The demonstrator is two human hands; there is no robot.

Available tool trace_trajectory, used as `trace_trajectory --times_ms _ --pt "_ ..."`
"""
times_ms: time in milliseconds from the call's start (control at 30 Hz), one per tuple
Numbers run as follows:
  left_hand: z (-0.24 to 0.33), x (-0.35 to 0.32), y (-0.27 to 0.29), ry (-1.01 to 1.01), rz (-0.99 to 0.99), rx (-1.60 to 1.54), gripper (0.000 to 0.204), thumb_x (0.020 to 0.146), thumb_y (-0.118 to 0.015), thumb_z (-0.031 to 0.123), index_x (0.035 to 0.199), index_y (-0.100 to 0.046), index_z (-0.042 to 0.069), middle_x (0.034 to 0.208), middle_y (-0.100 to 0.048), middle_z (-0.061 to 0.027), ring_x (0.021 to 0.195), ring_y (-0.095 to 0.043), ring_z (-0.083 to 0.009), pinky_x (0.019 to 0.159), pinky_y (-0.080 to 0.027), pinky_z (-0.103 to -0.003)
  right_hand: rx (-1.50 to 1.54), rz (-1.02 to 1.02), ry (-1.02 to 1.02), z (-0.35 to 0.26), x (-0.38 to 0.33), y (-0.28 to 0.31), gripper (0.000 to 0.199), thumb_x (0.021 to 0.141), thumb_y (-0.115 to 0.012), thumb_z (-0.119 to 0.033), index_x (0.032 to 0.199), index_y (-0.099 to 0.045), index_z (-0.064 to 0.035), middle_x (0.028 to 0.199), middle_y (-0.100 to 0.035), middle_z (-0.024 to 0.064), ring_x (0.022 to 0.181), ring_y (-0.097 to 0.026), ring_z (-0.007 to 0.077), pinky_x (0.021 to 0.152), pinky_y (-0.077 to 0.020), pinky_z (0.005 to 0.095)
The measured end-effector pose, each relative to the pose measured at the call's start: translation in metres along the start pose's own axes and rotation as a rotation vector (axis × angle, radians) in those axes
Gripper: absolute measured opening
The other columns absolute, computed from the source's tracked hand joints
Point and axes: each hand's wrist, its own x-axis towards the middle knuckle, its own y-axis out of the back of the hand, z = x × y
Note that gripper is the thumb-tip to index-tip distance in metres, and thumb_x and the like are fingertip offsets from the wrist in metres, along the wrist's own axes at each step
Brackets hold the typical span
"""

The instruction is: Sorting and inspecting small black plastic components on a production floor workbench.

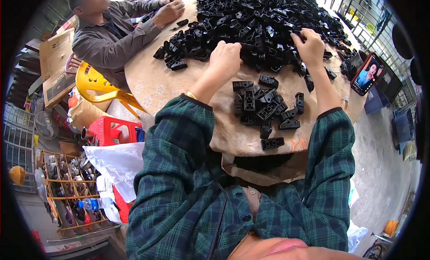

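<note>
A large heap of black plastic parts covers the far half of the cloth-covered table. My left hand is closed at the near edge of the heap, its curled fingers turned away, so what they hold is hidden. Farther right, my right hand pinches a black plastic part between thumb and fingers, over the heap's near right side. Between my forearms lies a smaller cluster of similar black parts, some with square openings and ribs. One black part rests closest to the table's near edge.
A person in a grey jacket sits at the far left, hands at the table. A propped phone stands at the table's right edge. Left of the table are a yellow chair, a red stool and a shoe rack.
</note>
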Motion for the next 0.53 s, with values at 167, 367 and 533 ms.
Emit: trace_trajectory --times_ms 167,367,533 --pt "-0.029 0.006 0.0 -0.076 0.176 -0.314 0.03 0.072 -0.058 0.005 0.101 -0.062 0.002 0.088 -0.066 -0.0129 0.074 -0.063 -0.0252 0.068 -0.05 -0.032 0.221 0.034 0.085 -0.022 0.005 0.01 0.026 0.076 -0.064 -0.019 0.085 -0.057 0.0035 0.103 -0.06 0.0183 0.091 -0.058 0.0308 0.08 -0.0451 0.0339" --pt "-0.022 0.011 0.01 0.206 0.064 -1.049 0.032 0.08 -0.057 0.003 0.111 -0.054 -0.006 0.091 -0.062 -0.0126 0.067 -0.061 -0.0134 0.06 -0.051 -0.023 0.258 -0.189 -0.07 -0.019 0.0 0.011 0.024 0.076 -0.061 -0.016 0.088 -0.054 0.0042 0.089 -0.061 0.0175 0.082 -0.06 0.0298 0.074 -0.0463 0.0331" --pt "-0.013 0.011 0.006 0.182 0.003 -1.408 0.031 0.081 -0.059 0.005 0.111 -0.055 -0.004 0.088 -0.062 -0.0116 0.062 -0.062 -0.0148 0.061 -0.052 -0.023 0.293 -0.244 -0.081 -0.024 -0.003 0.007 0.027 0.081 -0.058 -0.02 0.099 -0.053 -0.0013 0.085 -0.062 0.0192 0.082 -0.062 0.0249 0.072 -0.0454 0.034"
